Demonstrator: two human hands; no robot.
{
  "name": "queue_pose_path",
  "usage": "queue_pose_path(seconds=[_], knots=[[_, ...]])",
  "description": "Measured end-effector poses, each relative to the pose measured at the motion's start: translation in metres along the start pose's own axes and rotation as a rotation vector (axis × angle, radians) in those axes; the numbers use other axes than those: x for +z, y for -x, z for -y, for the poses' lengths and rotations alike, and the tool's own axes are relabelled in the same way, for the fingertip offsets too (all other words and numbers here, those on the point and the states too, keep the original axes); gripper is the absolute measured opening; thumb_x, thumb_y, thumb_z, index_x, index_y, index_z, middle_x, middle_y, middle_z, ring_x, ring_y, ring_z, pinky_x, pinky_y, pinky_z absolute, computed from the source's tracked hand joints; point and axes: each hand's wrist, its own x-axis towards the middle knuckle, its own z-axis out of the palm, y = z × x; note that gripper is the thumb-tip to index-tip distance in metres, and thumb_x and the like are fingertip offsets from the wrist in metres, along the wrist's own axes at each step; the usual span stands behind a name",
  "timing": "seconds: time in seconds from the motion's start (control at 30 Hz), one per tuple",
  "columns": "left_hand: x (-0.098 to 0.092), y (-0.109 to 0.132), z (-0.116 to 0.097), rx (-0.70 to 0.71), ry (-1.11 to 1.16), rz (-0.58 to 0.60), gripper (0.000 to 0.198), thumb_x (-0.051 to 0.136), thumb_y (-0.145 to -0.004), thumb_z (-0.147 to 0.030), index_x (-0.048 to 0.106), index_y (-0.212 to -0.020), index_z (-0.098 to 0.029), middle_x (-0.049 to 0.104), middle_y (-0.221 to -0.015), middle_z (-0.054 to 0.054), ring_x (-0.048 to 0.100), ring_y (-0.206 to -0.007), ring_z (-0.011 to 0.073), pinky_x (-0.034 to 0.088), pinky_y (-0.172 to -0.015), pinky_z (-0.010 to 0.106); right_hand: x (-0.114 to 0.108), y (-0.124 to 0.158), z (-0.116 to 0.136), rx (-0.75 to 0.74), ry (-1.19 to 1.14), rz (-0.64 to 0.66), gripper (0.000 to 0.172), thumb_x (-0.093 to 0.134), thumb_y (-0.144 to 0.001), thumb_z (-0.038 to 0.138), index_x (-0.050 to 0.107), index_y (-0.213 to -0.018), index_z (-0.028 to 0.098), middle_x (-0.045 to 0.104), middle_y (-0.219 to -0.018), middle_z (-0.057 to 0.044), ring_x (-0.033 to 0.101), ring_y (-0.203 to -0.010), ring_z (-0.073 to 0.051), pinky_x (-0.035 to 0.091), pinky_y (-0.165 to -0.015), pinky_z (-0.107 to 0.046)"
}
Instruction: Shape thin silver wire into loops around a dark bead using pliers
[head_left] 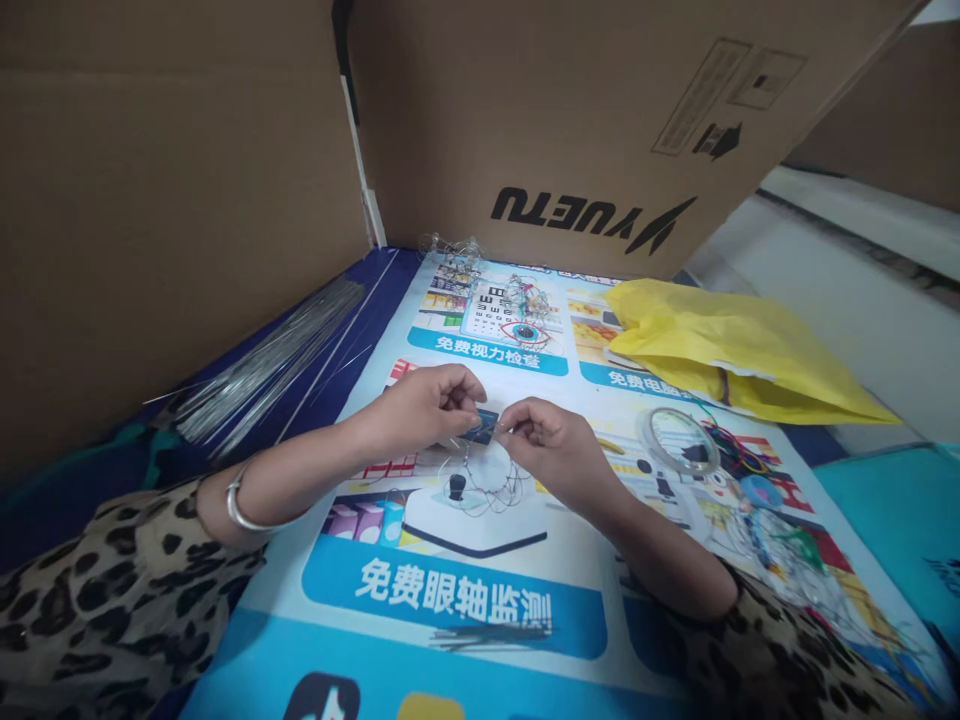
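Observation:
My left hand (450, 402) is closed in a pinch over the middle of the printed sheet. Facing it, my right hand (549, 440) also pinches, fingertips a short gap away. Between and below them hangs a loop of thin wire (491, 492), with small reddish and pale specks along its upper part. Its fine ends run up toward both sets of fingertips, though the exact grip points are too small to make out. Nearer to me lies a small bunch of short dark wires (491, 636) on the sheet.
A bundle of straight silvery wires (262, 365) lies at left by the cardboard wall (172, 200). Tangled wire pieces (525, 298) sit at the back. To the right are a yellow bag (720, 340), a clear tape roll (681, 440), coloured cords (739, 450) and a heap of wirework (787, 560).

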Motion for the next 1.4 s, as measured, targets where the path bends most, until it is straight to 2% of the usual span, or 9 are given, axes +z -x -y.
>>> queue_pose_path(seconds=[0.27, 0.5, 0.63, 0.87, 1.03, 1.1, 1.17, 1.27, 1.4], knots=[[0.004, 0.001, 0.000, 0.032, 0.148, 0.042, 0.028, 0.059, -0.071, -0.017, 0.047, -0.097, -0.017, 0.053, -0.082, -0.001, 0.053, -0.070, 0.0090, 0.044, -0.058, 0.021, 0.003, -0.003, 0.001, -0.015, -0.045, 0.007, 0.015, 0.058, -0.070, 0.022, 0.058, -0.085, 0.020, 0.055, -0.065, 0.004, 0.048, -0.054, -0.008, 0.040, -0.050, -0.020], [0.004, 0.003, -0.005, 0.062, 0.248, 0.054, 0.033, 0.062, -0.069, -0.012, 0.046, -0.097, -0.016, 0.054, -0.081, -0.001, 0.054, -0.072, 0.0084, 0.045, -0.062, 0.021, 0.000, -0.007, -0.001, -0.209, 0.145, 0.033, 0.011, 0.057, -0.076, 0.021, 0.065, -0.084, 0.023, 0.063, -0.080, 0.001, 0.056, -0.072, -0.011, 0.042, -0.064, -0.022], [0.004, 0.002, -0.004, 0.064, 0.301, 0.084, 0.032, 0.062, -0.070, -0.012, 0.046, -0.098, -0.017, 0.055, -0.082, -0.001, 0.057, -0.071, 0.0088, 0.046, -0.062, 0.022, 0.000, -0.008, -0.001, -0.210, 0.156, 0.041, 0.010, 0.057, -0.078, 0.027, 0.066, -0.080, 0.021, 0.061, -0.072, 0.002, 0.056, -0.067, -0.010, 0.041, -0.059, -0.021], [0.010, 0.003, -0.005, 0.054, 0.337, 0.089, 0.029, 0.065, -0.067, -0.013, 0.045, -0.087, -0.016, 0.055, -0.076, -0.003, 0.060, -0.065, 0.0088, 0.047, -0.061, 0.022, 0.002, -0.011, -0.001, -0.176, 0.118, 0.053, 0.005, 0.060, -0.073, 0.021, 0.065, -0.074, 0.020, 0.063, -0.070, 0.003, 0.056, -0.065, -0.010, 0.040, -0.058, -0.020], [0.006, 0.004, -0.007, 0.116, 0.257, -0.062, 0.018, 0.059, -0.076, -0.024, 0.048, -0.087, -0.015, 0.054, -0.074, -0.002, 0.058, -0.067, 0.0089, 0.046, -0.062, 0.022, -0.007, -0.011, -0.002, -0.191, 0.096, 0.053, 0.008, 0.058, -0.075, 0.023, 0.065, -0.077, 0.022, 0.065, -0.074, 0.003, 0.056, -0.066, -0.010, 0.042, -0.061, -0.021], [0.004, 0.003, -0.004, 0.077, 0.217, -0.147, 0.015, 0.056, -0.079, -0.027, 0.048, -0.084, -0.015, 0.055, -0.072, -0.002, 0.056, -0.066, 0.0090, 0.045, -0.063, 0.022, -0.012, -0.011, -0.001, -0.178, 0.106, 0.039, 0.007, 0.059, -0.075, 0.025, 0.065, -0.076, 0.021, 0.064, -0.073, 0.003, 0.055, -0.062, -0.009, 0.041, -0.058, -0.021], [0.006, 0.002, 0.000, -0.040, 0.211, -0.142, 0.016, 0.055, -0.080, -0.030, 0.047, -0.081, -0.015, 0.057, -0.074, 0.000, 0.057, -0.068, 0.0103, 0.046, -0.064, 0.024, -0.015, -0.010, 0.002, -0.163, 0.122, 0.028, 0.008, 0.058, -0.075, 0.025, 0.065, -0.076, 0.021, 0.064, -0.072, 0.003, 0.054, -0.061, -0.008, 0.041, -0.057, -0.020], [0.011, 0.001, 0.006, -0.224, 0.349, -0.023, 0.022, 0.055, -0.081, -0.036, 0.046, -0.082, -0.016, 0.058, -0.081, 0.003, 0.059, -0.074, 0.0132, 0.048, -0.064, 0.026, -0.018, -0.009, 0.009, -0.187, 0.134, 0.015, 0.007, 0.058, -0.075, 0.024, 0.065, -0.076, 0.021, 0.064, -0.073, 0.003, 0.055, -0.063, -0.009, 0.041, -0.058, -0.020], [0.017, 0.001, 0.014, -0.269, 0.559, 0.112, 0.028, 0.053, -0.082, -0.043, 0.046, -0.086, -0.016, 0.059, -0.080, 0.004, 0.062, -0.069, 0.0152, 0.048, -0.059, 0.026, -0.020, -0.007, 0.017, -0.276, 0.164, 0.007, 0.007, 0.058, -0.076, 0.021, 0.065, -0.075, 0.021, 0.064, -0.075, 0.003, 0.056, -0.068, -0.009, 0.042, -0.063, -0.021]])
